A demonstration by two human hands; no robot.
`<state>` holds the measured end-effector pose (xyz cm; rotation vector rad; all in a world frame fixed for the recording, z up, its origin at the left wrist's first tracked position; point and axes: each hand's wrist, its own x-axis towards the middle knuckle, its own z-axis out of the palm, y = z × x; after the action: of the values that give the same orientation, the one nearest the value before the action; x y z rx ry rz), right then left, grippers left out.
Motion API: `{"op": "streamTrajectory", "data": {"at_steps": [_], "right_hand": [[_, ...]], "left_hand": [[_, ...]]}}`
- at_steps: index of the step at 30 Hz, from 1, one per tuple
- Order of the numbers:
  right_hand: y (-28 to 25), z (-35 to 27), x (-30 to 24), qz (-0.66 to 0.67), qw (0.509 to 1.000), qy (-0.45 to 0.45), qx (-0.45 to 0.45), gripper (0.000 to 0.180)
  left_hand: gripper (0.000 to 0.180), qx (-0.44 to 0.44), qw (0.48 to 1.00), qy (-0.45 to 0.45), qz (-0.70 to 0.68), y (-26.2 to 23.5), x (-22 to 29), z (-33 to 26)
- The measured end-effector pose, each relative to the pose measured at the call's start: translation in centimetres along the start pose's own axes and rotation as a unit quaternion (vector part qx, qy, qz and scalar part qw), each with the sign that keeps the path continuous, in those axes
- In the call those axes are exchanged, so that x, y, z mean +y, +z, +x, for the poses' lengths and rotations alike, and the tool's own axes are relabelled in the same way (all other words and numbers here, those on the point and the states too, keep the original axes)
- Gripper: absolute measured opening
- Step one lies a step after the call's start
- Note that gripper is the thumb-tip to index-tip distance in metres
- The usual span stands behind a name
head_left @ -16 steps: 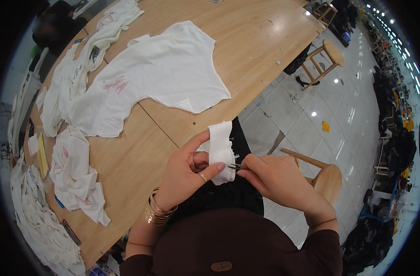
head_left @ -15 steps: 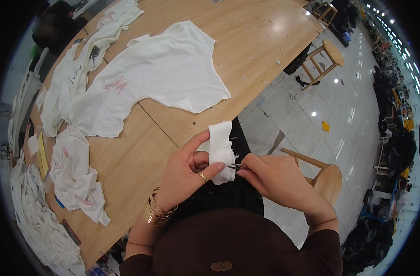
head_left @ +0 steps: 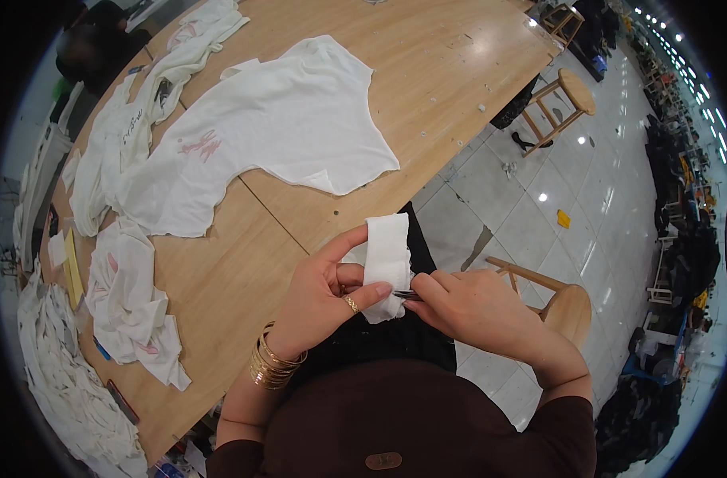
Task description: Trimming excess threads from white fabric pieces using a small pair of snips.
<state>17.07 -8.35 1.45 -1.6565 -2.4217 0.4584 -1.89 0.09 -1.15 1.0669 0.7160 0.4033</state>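
Left grip [head_left: 324, 291] clasping a folded white cloth strip [head_left: 386, 263], right grip [head_left: 467, 307] pinching a small dark tool [head_left: 406, 295] — a slip risks nicking fingers.

Bare tabletop [head_left: 427, 72] beyond spread shirt [head_left: 284, 127]

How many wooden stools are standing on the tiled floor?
2: one stool stands by the table's far corner; another stool stands right beside the person's right hand. Others may be hidden.
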Motion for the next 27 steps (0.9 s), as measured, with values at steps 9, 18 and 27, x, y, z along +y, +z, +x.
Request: {"op": "streamTrajectory", "data": {"at_steps": [9,18,27], "right_hand": [[-0.5,0.0,0.1,0.014,0.999,0.03,-0.042,0.02],[-1.2,-0.1,0.5,0.011,0.999,0.038,-0.008,0.027],[-1.5,-0.1,0.4,0.005,0.999,0.036,-0.026,0.026]], "left_hand": [[0.063,0.001,1.0,0.019,0.019,0.1,-0.3,0.0],[0.063,-0.003,1.0,0.009,0.007,0.6,0.0,-0.2],[0.061,0.0,0.998,0.028,0.062,0.5,0.1,-0.3]]}}
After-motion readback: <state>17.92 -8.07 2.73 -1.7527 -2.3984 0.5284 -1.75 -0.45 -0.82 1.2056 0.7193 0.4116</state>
